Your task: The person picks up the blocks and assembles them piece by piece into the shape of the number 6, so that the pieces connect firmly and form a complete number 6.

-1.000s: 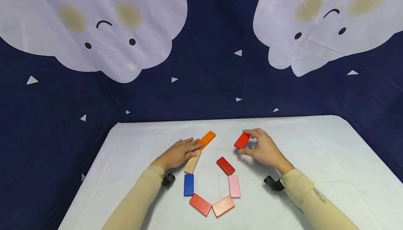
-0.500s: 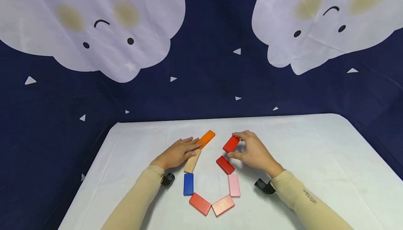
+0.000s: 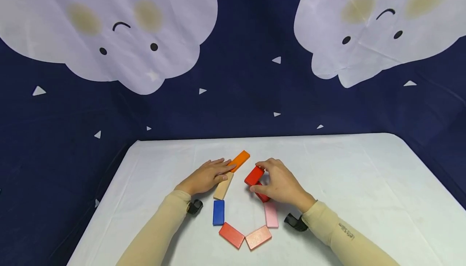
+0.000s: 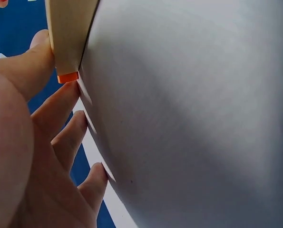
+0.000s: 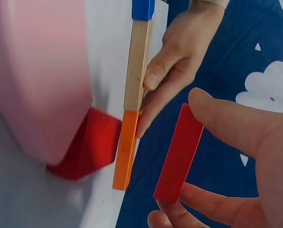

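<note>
My right hand (image 3: 285, 185) pinches a bright red block (image 3: 254, 175) between thumb and fingertips, and in the right wrist view that block (image 5: 179, 154) appears raised off the table. Below it a darker red block (image 3: 263, 197) lies partly hidden by the hand. With fingers extended, my left hand (image 3: 204, 177) touches the orange block (image 3: 241, 160) and the bare-wood block (image 3: 223, 189). In the left wrist view the thumb (image 4: 39, 64) lies against the bare-wood block (image 4: 70, 38). A blue block (image 3: 218, 212) continues this left side of a curved outline.
A coral-red block (image 3: 231, 235) and a salmon block (image 3: 258, 237) form the near point of the outline. On its right side lies a pink block (image 3: 271, 216). Everything rests on a white-covered table (image 3: 346, 177), before a dark blue cloth (image 3: 247, 76) with clouds.
My right hand has carried the bright red block leftward and nearer, from the table's right side to over the darker red block. The left hand stays where it was.
</note>
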`<state>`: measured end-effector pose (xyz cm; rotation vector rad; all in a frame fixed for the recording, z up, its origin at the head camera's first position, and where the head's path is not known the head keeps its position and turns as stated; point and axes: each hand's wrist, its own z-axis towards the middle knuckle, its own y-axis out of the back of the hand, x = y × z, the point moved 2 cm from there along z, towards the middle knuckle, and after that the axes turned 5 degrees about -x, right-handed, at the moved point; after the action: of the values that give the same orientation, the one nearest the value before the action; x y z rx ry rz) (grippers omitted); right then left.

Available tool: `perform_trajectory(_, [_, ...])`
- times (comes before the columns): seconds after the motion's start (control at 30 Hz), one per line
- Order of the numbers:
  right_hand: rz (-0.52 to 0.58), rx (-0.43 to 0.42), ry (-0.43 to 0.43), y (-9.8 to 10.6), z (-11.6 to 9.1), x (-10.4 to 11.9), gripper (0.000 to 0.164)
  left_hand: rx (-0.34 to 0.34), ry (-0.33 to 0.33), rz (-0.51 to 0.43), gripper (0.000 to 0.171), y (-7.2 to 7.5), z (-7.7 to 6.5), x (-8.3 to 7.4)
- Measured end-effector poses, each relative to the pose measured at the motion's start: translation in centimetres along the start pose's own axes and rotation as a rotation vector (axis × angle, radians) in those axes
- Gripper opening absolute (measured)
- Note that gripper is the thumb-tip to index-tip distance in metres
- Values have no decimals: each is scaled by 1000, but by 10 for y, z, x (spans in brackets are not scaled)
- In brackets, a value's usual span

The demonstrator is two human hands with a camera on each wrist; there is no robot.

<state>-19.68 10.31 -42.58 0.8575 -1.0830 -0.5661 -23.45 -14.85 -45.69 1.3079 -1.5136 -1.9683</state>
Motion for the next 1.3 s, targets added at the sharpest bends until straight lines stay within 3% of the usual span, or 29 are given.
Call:
perform_trajectory(0.33, [-37, 30, 48, -14, -1, 12, 66, 7, -3, -5, 49, 1, 1, -2])
perform_trajectory(0.87, [-203, 120, 91, -28, 2, 37, 70, 4, 11, 1, 49, 0, 1, 1])
perform_trajectory(1.3, [-277, 178, 105, -38, 6, 43, 63, -6, -2, -1, 49, -2, 1, 0])
